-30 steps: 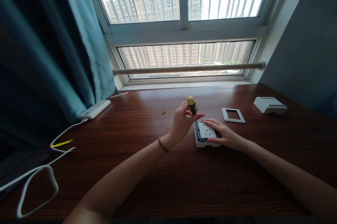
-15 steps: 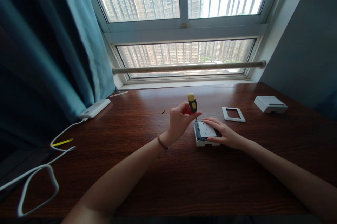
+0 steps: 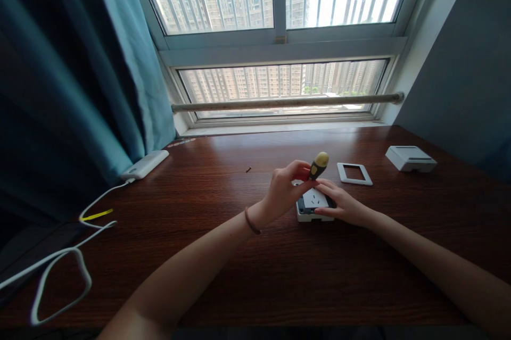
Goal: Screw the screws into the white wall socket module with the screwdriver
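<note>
My left hand (image 3: 285,191) is closed round a small screwdriver (image 3: 318,164) with a yellow and black handle, tilted to the right, its shaft hidden behind my fingers. Below it lies a white wall socket (image 3: 314,204) on the wooden desk (image 3: 255,276). My right hand (image 3: 343,206) rests on the socket's right side, thumb and fingers pressed on its edges. The screwdriver's tip is over the socket's upper left part.
A white frame (image 3: 354,173) and a white box (image 3: 410,158) lie to the right. A tiny screw (image 3: 248,170) sits further back. A white power bank (image 3: 144,164) with a looping white cable (image 3: 59,271) lies at the left by the blue curtain (image 3: 80,74).
The screwdriver has tipped from upright to leaning right, and my left hand has shifted right over the socket. My right hand has stayed on the socket.
</note>
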Available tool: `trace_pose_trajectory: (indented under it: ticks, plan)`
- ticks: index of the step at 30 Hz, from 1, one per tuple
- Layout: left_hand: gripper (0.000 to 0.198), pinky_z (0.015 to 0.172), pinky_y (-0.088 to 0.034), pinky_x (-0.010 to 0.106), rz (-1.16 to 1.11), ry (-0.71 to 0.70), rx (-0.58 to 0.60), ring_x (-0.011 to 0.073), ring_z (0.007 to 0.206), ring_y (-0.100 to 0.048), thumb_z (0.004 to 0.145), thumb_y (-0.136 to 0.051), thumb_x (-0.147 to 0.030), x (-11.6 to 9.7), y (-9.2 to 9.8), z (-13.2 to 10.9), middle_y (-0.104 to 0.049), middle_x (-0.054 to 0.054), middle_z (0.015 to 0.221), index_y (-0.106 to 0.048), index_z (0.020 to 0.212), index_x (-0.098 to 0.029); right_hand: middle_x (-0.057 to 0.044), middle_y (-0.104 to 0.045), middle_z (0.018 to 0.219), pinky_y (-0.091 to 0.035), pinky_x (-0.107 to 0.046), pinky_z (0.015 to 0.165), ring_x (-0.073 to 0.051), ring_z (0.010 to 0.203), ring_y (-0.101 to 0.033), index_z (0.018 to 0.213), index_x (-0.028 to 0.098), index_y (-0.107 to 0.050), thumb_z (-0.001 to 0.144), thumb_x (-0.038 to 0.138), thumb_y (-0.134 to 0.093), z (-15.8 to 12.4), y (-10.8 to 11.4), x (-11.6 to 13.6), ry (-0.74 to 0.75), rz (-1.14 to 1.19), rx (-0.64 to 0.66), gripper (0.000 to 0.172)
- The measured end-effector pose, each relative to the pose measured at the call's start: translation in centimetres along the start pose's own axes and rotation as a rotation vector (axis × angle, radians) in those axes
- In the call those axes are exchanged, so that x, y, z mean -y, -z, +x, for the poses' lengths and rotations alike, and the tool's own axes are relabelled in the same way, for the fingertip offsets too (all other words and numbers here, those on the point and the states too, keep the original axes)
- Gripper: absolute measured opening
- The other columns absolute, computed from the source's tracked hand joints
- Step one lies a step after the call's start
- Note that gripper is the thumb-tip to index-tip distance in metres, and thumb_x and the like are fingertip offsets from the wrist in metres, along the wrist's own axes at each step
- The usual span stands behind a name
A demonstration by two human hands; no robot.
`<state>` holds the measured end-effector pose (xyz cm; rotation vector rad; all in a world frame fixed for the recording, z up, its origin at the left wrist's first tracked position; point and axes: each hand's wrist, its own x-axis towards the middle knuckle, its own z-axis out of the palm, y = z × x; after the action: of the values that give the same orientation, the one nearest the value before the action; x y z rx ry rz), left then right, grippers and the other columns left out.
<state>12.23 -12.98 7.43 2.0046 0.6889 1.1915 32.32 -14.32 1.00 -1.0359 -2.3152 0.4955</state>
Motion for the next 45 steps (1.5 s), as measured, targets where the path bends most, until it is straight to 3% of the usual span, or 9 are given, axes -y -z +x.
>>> trace_pose_trajectory:
  ticks: [3,6,10,15,18,23,29,37,45]
  plan:
    - [0.026,0.078,-0.051,0.031,-0.088,0.007,0.080,0.0191,0.090,-0.064,0.076,-0.059,-0.029,-0.1,-0.4,-0.2,-0.067,0.009,0.095,-0.051,0.098,-0.017,-0.013,-0.037,0.134,-0.027,-0.045,0.105,-0.028,0.126,-0.031,0.132,0.018,-0.036,0.075,0.046,-0.059,0.0,0.0,0.0,-0.019,-0.011,0.009,0.068]
    - [0.026,0.081,-0.050,0.031,-0.144,-0.004,0.082,0.0185,0.095,-0.061,0.080,-0.053,-0.026,0.2,-0.6,-0.4,-0.065,0.011,0.101,-0.047,0.104,-0.018,-0.013,-0.035,0.136,-0.026,-0.045,0.105,-0.029,0.126,-0.030,0.132,0.018,-0.035,0.075,0.046,-0.059,0.0,0.1,0.2,-0.031,-0.003,0.010,0.068]
    - [0.021,0.078,-0.049,0.029,-0.209,-0.008,-0.034,0.0140,0.085,-0.061,0.083,-0.048,-0.024,0.6,-0.5,-0.2,-0.062,0.009,0.097,-0.044,0.103,-0.017,-0.012,-0.036,0.135,-0.027,-0.043,0.105,-0.027,0.125,-0.032,0.134,0.019,-0.033,0.076,0.046,-0.058,0.1,0.2,0.4,-0.024,0.014,0.018,0.068]
    - [0.023,0.070,-0.048,0.024,-0.254,0.091,-0.227,0.0111,0.075,-0.058,0.071,-0.064,-0.026,1.4,-0.3,0.3,-0.059,0.001,0.081,-0.049,0.086,-0.017,-0.012,-0.037,0.135,-0.028,-0.041,0.105,-0.026,0.125,-0.033,0.134,0.019,-0.034,0.076,0.047,-0.058,0.1,0.5,0.7,-0.028,0.031,0.019,0.068]
    - [0.024,0.066,-0.047,0.022,-0.146,0.104,-0.271,0.0105,0.070,-0.056,0.067,-0.067,-0.030,1.8,0.1,0.4,-0.057,-0.001,0.074,-0.053,0.081,-0.016,-0.012,-0.037,0.135,-0.027,-0.042,0.105,-0.026,0.125,-0.033,0.134,0.019,-0.033,0.076,0.047,-0.058,0.0,0.5,0.8,-0.029,0.029,0.018,0.069]
    - [0.023,0.071,-0.048,0.026,0.070,0.053,-0.206,0.0129,0.073,-0.057,0.071,-0.063,-0.033,1.8,0.4,0.2,-0.061,0.003,0.077,-0.058,0.085,-0.016,-0.013,-0.037,0.135,-0.028,-0.042,0.105,-0.026,0.125,-0.033,0.134,0.019,-0.034,0.076,0.047,-0.058,0.0,0.4,0.7,-0.028,0.029,0.017,0.069]
    - [0.023,0.074,-0.050,0.029,0.132,-0.016,-0.144,0.0156,0.078,-0.060,0.074,-0.060,-0.033,1.8,0.7,0.2,-0.065,0.007,0.085,-0.060,0.089,-0.015,-0.013,-0.037,0.135,-0.028,-0.043,0.105,-0.026,0.125,-0.032,0.134,0.019,-0.033,0.076,0.046,-0.058,0.1,0.3,0.6,-0.021,0.023,0.013,0.068]
    - [0.028,0.079,-0.051,0.032,0.004,-0.001,-0.077,0.0182,0.084,-0.062,0.077,-0.058,-0.028,2.3,1.5,0.7,-0.066,0.010,0.093,-0.058,0.100,-0.013,-0.012,-0.036,0.136,-0.027,-0.041,0.106,-0.025,0.126,-0.032,0.134,0.019,-0.033,0.076,0.046,-0.058,0.0,0.3,0.5,-0.033,0.019,0.022,0.068]
    - [0.021,0.080,-0.049,0.031,-0.196,-0.033,0.061,0.0169,0.090,-0.060,0.083,-0.048,-0.021,0.9,0.5,0.2,-0.062,0.011,0.097,-0.049,0.103,-0.015,-0.012,-0.036,0.136,-0.026,-0.042,0.106,-0.026,0.126,-0.031,0.134,0.019,-0.034,0.076,0.046,-0.058,0.1,0.3,0.6,-0.024,0.026,0.018,0.068]
